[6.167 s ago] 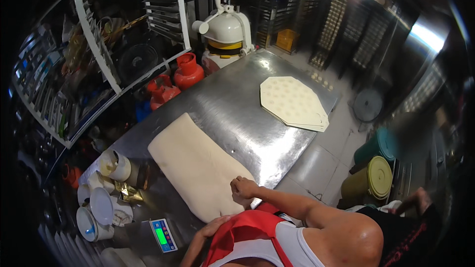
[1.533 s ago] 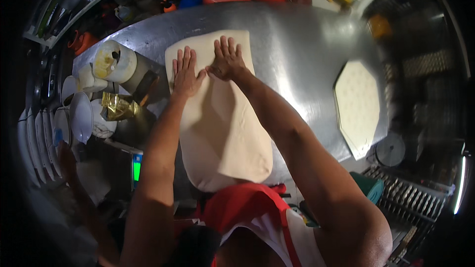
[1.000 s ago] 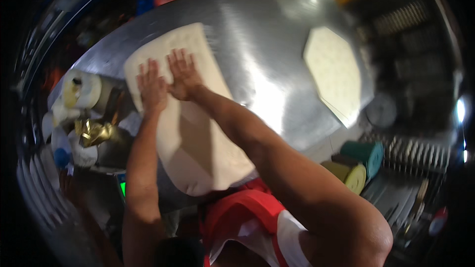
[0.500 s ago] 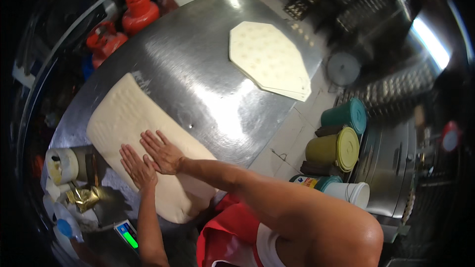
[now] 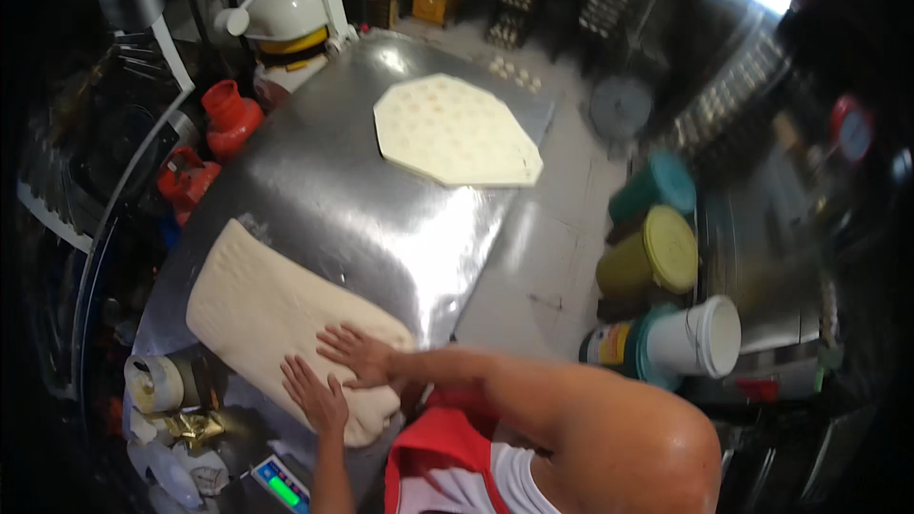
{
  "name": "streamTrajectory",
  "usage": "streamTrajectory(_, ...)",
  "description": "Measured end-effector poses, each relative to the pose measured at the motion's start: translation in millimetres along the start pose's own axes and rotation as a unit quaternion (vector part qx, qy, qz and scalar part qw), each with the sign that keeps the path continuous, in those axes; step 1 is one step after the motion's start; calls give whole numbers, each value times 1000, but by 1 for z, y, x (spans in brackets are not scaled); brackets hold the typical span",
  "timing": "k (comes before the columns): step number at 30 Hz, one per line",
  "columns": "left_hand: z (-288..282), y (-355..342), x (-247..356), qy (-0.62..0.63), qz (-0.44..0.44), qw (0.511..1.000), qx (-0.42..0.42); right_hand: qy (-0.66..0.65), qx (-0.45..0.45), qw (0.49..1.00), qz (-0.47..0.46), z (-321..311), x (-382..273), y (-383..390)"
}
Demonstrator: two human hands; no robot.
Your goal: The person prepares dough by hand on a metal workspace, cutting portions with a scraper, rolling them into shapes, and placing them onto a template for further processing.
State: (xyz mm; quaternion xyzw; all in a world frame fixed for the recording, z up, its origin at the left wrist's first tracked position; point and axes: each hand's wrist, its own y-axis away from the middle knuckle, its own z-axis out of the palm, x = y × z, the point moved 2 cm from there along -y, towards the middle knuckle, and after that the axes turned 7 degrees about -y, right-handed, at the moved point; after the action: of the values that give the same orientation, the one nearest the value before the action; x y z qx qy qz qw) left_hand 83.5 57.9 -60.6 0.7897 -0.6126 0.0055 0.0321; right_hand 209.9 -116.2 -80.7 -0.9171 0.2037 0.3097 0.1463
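Observation:
A long, thick slab of pale dough [image 5: 257, 295] lies slantwise on the steel table [image 5: 314, 171]. Both palms rest flat on its nearer half. My left hand [image 5: 318, 398] presses near the left edge with fingers stretched out. Just to its right and slightly farther away, my right hand [image 5: 360, 354] is spread on the dough. The two hands are close together, and neither grips anything. At the near end the dough looks rounded and folded.
Cream octagonal boards [image 5: 457, 133] lie at the table's far side. A digital scale [image 5: 281, 485], a tub [image 5: 154, 383] and gold foil [image 5: 197, 426] sit near left. Red gas cylinders [image 5: 228, 119] stand left, a white mixer [image 5: 295, 0] behind, lidded buckets [image 5: 669, 249] along the right.
My view has tilted up and swung, so the mixer and more of the room show. Both hands remain flat on the dough, now closer to its near end.

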Motion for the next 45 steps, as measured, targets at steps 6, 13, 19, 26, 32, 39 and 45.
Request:
streamTrajectory(6,6,-10,0,7,24,999,-24,35,-24,997,57,18,-14,-2)
streamTrajectory(13,26,56,33,87,233,955,-163,41,-3,999,3,34,-32,104)
streamTrajectory(19,-15,24,29,30,312,926,-210,-32,-91,992,82,9,-43,85)
streamTrajectory(26,-80,-57,76,189,142,929,-284,-479,4,817,322,-39,-4,70)
streamTrajectory(32,-51,-94,95,191,77,979,-5,-367,105,891,244,-124,116,99)
streamTrajectory(39,53,-129,144,69,-237,969,31,-334,283,848,298,-320,351,95)
streamTrajectory(45,57,-122,153,-74,-213,965,136,69,405,855,317,-463,516,96)
